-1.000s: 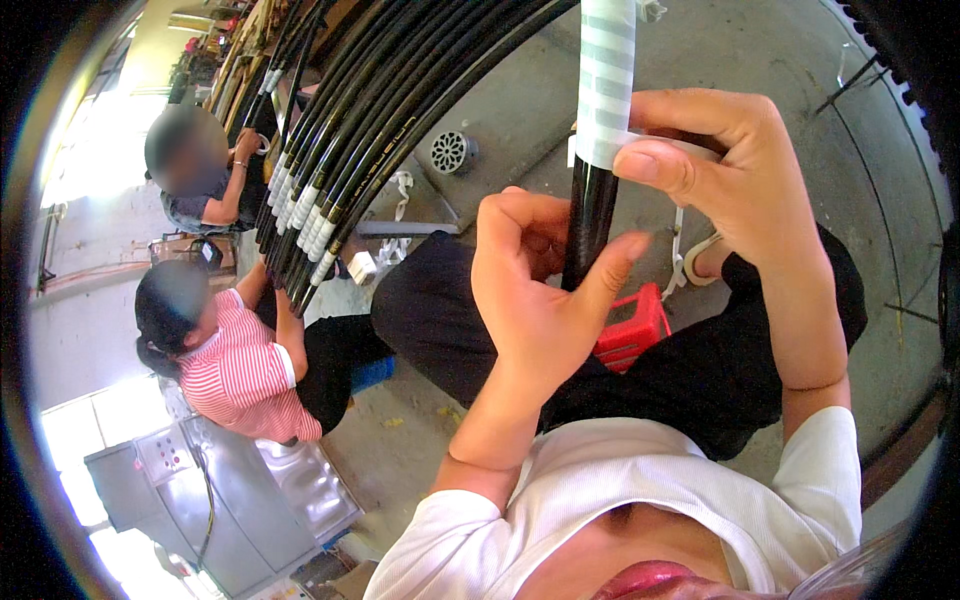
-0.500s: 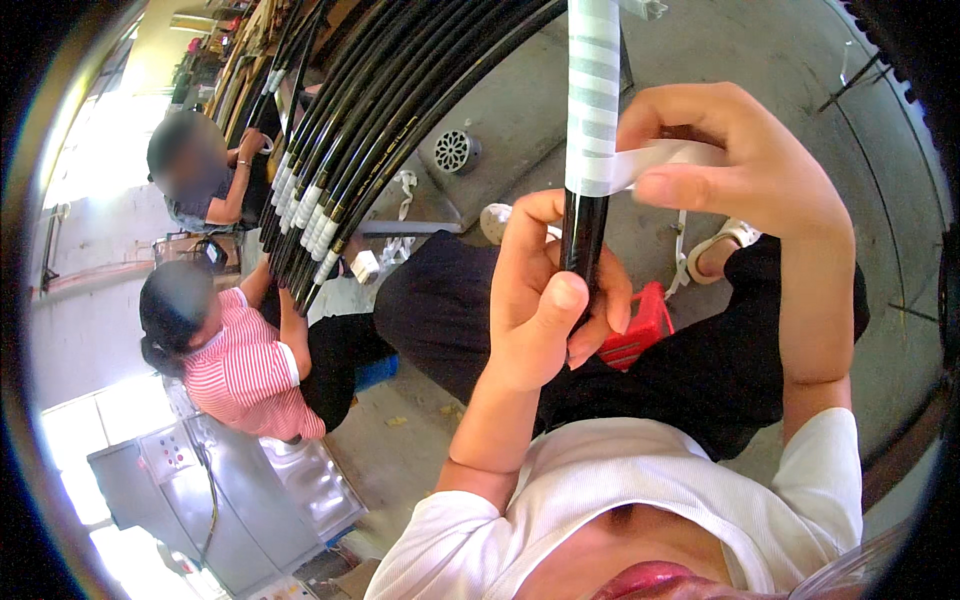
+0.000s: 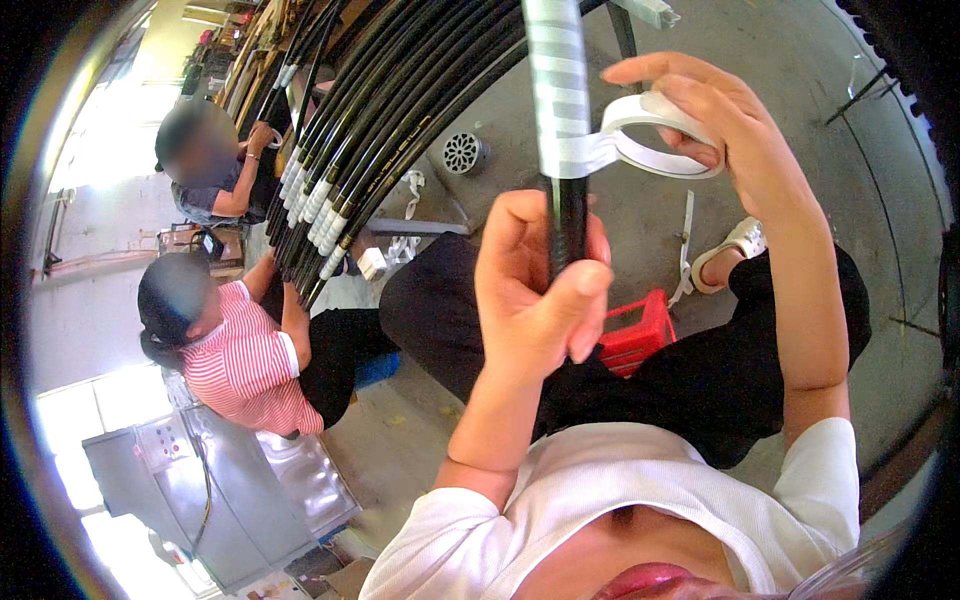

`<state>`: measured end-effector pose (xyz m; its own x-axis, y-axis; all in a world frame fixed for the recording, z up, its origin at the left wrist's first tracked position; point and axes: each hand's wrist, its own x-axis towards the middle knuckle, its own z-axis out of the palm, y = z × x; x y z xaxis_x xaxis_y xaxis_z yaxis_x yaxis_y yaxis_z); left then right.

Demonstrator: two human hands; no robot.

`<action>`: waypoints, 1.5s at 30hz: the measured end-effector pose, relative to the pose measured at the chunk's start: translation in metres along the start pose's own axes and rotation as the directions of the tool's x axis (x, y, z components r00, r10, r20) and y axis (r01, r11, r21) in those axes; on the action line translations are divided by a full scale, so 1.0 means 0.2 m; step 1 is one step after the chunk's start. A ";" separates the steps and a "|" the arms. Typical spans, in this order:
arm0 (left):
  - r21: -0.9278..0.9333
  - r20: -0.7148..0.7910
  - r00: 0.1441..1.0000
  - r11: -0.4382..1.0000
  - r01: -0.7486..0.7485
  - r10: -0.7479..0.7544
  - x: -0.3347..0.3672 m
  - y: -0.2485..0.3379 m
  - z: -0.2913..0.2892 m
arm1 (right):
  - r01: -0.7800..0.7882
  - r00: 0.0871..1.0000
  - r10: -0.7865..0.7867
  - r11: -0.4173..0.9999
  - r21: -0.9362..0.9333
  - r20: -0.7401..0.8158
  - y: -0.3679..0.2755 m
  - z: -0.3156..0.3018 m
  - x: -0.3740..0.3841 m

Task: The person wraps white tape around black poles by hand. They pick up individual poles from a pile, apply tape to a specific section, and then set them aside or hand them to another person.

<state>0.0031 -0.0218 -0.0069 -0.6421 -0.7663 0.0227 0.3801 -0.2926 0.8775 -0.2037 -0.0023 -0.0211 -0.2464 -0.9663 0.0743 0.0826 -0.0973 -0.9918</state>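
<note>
We have the left hand [image 3: 540, 300] clamped round a black pole [image 3: 567, 220] at mid-scene, white wrap on its far part. Our right hand [image 3: 745, 145], to the right, grips a tape roll [image 3: 650, 163], strip joined to the pole. Grey floor [image 3: 780, 50] beneath; red stool [image 3: 640, 338] near; co-worker in stripes [image 3: 245, 355] left, beside bundled poles [image 3: 400, 130].

The right hand [image 3: 745, 140] is now farther off the glossy black round pole [image 3: 568, 220], and the white ring-shaped tape roll [image 3: 665, 167] shows its open centre.
The roll, earlier mostly hidden behind the right thumb, now sits between that hand and the pole; above the left hand [image 3: 535, 290], the pole leans farther left.
</note>
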 end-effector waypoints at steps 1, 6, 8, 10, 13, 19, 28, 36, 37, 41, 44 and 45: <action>0.091 -0.006 1.000 0.996 0.014 -0.013 0.00 0.00 0.02 | 0.022 1.000 -0.024 0.994 0.109 0.018 -0.05 0.01 -0.02; 0.260 -0.015 1.000 0.965 0.024 -0.021 -0.01 -0.05 0.07 | 0.069 0.972 -0.112 0.977 0.204 0.206 -0.07 0.15 -0.03; -0.025 0.175 0.975 0.989 0.143 -0.137 0.00 -0.03 0.00 | -0.069 0.941 -0.051 0.940 0.335 0.335 -0.07 0.15 -0.02; -0.424 0.402 0.910 0.861 0.281 -0.099 0.01 -0.07 -0.03 | 0.112 0.936 -0.183 0.965 0.237 0.301 0.00 0.11 0.01; -0.653 0.540 0.832 0.558 0.511 -0.130 -0.01 -0.06 -0.02 | 0.151 0.957 -0.179 0.979 0.134 0.229 0.05 0.04 0.02; -0.227 0.498 0.792 0.827 0.514 -0.355 -0.01 -0.03 -0.08 | 0.269 0.957 -0.288 0.926 0.266 0.037 -0.02 0.00 0.07; 0.688 0.012 1.000 0.725 -0.028 0.028 0.01 0.12 -0.20 | 0.161 0.979 -0.148 0.984 -0.082 0.140 -0.02 0.33 0.04; 0.995 0.053 0.898 -0.100 -0.010 0.437 0.14 0.49 -0.79 | -0.077 0.987 0.095 0.987 -0.138 0.129 -0.06 0.35 0.06; 0.982 0.082 0.887 -0.191 0.007 0.455 0.14 0.53 -0.88 | -0.086 0.988 0.103 0.986 -0.145 0.116 -0.04 0.34 0.07; 0.944 0.203 0.875 -0.327 -0.055 0.439 0.20 0.64 -1.16 | -0.146 0.981 0.165 0.974 -0.171 0.106 0.03 0.33 0.09; 0.889 0.280 0.877 -0.449 -0.084 0.389 0.24 0.69 -1.33 | -0.190 0.973 0.213 0.959 -0.209 0.093 0.07 0.33 0.11; 0.866 0.315 0.873 -0.490 -0.103 0.372 0.25 0.71 -1.37 | -0.200 0.970 0.225 0.954 -0.225 0.093 0.08 0.34 0.11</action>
<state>0.2067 -0.2584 -0.0132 -0.6290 -0.5979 0.4968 -0.6961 0.7177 -0.0174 -0.1426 -0.0422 -0.0290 -0.1311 -0.9812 -0.1414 -0.0891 0.1537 -0.9841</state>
